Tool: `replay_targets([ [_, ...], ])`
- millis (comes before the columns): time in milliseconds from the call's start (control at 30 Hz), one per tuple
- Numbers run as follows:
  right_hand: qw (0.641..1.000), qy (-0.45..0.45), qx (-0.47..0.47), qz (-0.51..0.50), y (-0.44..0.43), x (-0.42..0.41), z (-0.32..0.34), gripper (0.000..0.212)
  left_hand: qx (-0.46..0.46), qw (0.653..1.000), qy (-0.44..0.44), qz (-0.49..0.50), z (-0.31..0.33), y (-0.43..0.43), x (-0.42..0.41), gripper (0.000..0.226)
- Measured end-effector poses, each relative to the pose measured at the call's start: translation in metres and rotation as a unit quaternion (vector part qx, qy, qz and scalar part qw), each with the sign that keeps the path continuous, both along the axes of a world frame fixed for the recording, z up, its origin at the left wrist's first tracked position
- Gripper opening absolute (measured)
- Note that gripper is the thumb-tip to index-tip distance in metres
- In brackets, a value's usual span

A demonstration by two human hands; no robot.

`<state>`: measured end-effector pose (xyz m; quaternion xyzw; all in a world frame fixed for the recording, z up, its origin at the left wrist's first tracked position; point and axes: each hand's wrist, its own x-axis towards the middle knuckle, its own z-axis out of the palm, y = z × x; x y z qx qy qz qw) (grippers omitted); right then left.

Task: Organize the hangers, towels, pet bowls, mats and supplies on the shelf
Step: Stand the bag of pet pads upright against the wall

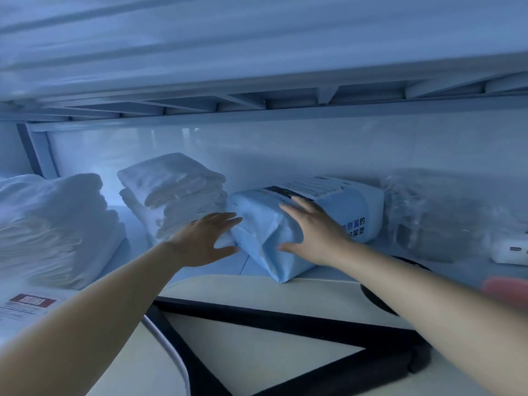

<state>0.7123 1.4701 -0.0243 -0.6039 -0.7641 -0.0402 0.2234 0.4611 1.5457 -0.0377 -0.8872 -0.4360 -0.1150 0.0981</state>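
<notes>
A light blue, plastic-wrapped block-shaped pack of pads (303,224) with printed dark characters on its side is seen lying on the white shelf board (248,265), its near end at the shelf's front edge. The right hand (314,235) is laid flat on the pack's near right face, fingers spread and extended; the fingertips reach up onto the top edge, the thumb (291,248) is pressed low against the wrapper. Nothing is enclosed by this hand. The left hand (204,241) is held open at the pack's left near corner, fingers splayed; the fingertips (233,220) are touching or just short of the wrapper, and which cannot be told. The pack is thus bracketed between both open palms.

Just left of the pack, a stack of folded white towels (177,192) is noted, close behind the left hand. A second, larger stack of folded white towels (54,227) is placed further left. To the right of the pack, a clear plastic-wrapped bundle (437,215) is seen, blurred. A small white device (511,251) is lying at the far right.
</notes>
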Motion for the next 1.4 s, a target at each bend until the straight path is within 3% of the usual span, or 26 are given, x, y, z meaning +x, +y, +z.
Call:
replay_targets([
  [100,1.0,-0.004,0.01,-0.015,0.007,-0.013,-0.005,0.072,-0.008,1.0,-0.008,-0.01,-0.001,0.005,-0.005,0.07],
  [267,0.997,0.063,0.052,0.0,0.007,-0.015,-0.009,0.053,-0.004,0.998,-0.045,-0.039,-0.003,0.01,0.001,0.078],
  [500,0.998,0.055,0.036,0.02,0.005,-0.003,-0.003,0.052,-0.002,0.995,-0.079,-0.061,-0.006,0.02,0.011,0.089],
  [900,0.997,0.077,-0.002,0.021,0.0,0.029,0.011,0.046,0.027,0.991,-0.089,-0.099,-0.003,0.027,0.026,0.085],
  [1033,0.996,0.094,0.008,-0.006,-0.001,0.042,0.008,0.047,0.015,0.992,-0.092,-0.084,-0.008,0.029,0.013,0.083],
  [1267,0.996,0.037,0.075,-0.025,-0.032,0.03,-0.005,0.054,-0.077,0.982,-0.169,-0.046,-0.011,0.036,0.008,0.085],
  [1400,0.994,0.045,0.09,-0.034,-0.052,0.017,-0.011,0.05,-0.074,0.986,-0.143,-0.048,-0.02,0.03,0.01,0.086],
])
